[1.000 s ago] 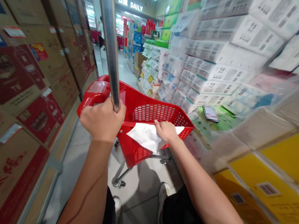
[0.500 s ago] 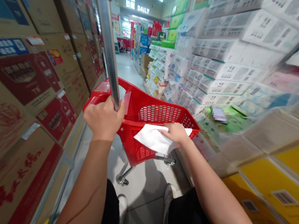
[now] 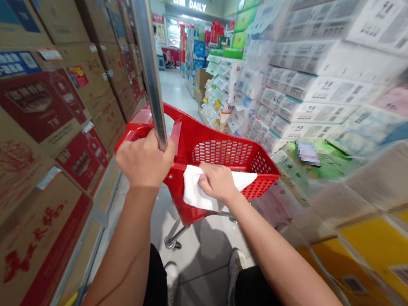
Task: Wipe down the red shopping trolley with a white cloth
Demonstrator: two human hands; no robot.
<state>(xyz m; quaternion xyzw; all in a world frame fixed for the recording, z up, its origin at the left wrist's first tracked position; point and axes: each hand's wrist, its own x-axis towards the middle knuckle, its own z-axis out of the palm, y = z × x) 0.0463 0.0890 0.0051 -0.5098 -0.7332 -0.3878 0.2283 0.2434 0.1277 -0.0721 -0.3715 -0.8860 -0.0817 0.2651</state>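
A red plastic shopping cart (image 3: 227, 152) stands in a narrow store aisle right in front of me. My left hand (image 3: 145, 160) is closed in a fist around the cart's long metal handle pole (image 3: 147, 54), which rises up and to the left. My right hand (image 3: 216, 181) presses a white cloth (image 3: 194, 192) against the near rim of the cart, fingers curled over it. The cloth drapes over the rim's outer side. My two feet show on the floor below.
Stacked brown and red cardboard boxes (image 3: 35, 114) wall the left side. Wrapped white tissue packs (image 3: 312, 87) and yellow boxes (image 3: 373, 268) fill the right. The grey tiled aisle (image 3: 175, 88) runs ahead toward more shelves under a sign reading DAILY (image 3: 197, 5).
My right hand slid the white cloth leftward along the cart's near rim, bunching it up. My left hand kept its grip on the pole. The view shifted slightly forward.
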